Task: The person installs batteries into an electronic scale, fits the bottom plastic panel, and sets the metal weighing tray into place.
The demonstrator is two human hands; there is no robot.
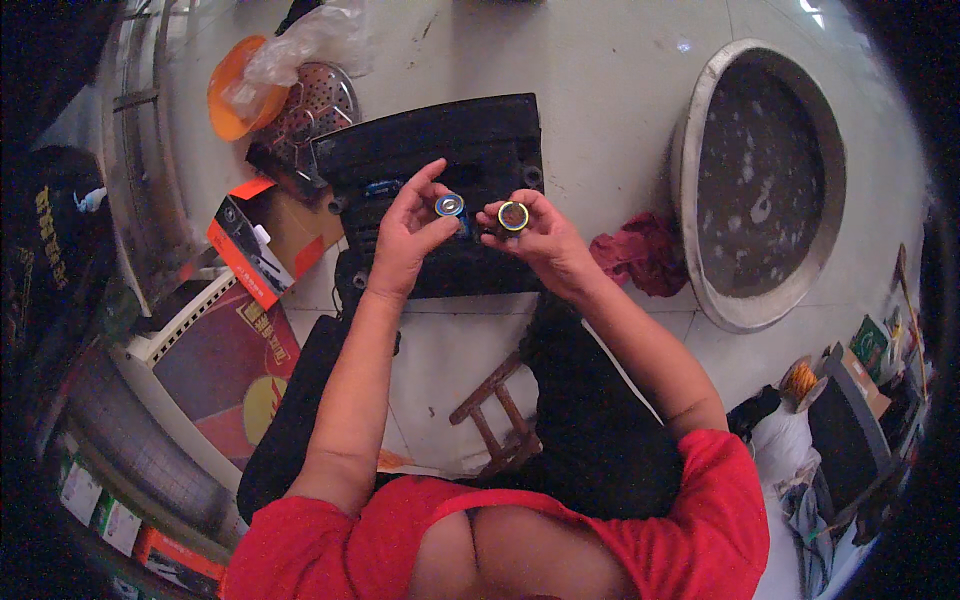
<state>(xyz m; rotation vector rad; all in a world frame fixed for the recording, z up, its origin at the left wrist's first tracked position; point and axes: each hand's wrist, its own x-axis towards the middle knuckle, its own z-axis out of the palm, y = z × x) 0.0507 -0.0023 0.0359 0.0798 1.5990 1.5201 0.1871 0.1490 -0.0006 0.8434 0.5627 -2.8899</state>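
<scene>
My left hand [408, 232] grips a blue battery [449, 205] between thumb and fingers, with its round metal end facing up. Close beside it, my right hand [545, 235] pinches a second battery [513, 216], which has a yellow-green rim and a dark brownish end. The two batteries are apart. Both hands are above a black appliance panel [440, 135] that lies in front of my knees. A small blue object [382, 187] rests in a recess of the panel, left of my left hand; it is too small to tell more.
An orange bowl [232, 95] and a perforated metal disc [318, 100] lie at the far left. Nearer is an open orange-and-black box [255, 245]. A large tub of dark water [692, 160] stands at the right, with a red cloth [645, 255] beside it. A wooden stool [495, 410] is between my legs.
</scene>
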